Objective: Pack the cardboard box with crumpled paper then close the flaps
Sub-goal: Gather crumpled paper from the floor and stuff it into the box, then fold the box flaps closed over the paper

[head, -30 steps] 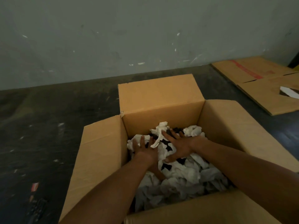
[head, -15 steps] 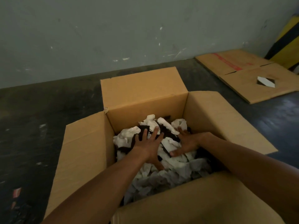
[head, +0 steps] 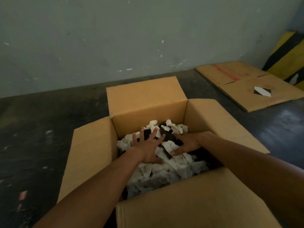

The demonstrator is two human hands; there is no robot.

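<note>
My left hand (head: 148,148) and right hand (head: 187,143) press flat, fingers spread, on white crumpled paper (head: 166,170) inside the open brown cardboard box (head: 92,155); flattened cardboard (head: 246,89) lies at two o'clock.

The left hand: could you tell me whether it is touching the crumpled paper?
Touching: the head view shows the left hand spread flat, palm down, on the crumpled paper.

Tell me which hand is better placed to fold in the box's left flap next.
Probably the left hand: it presses the paper nearest the left flap; the right hand lies farther over.
</note>
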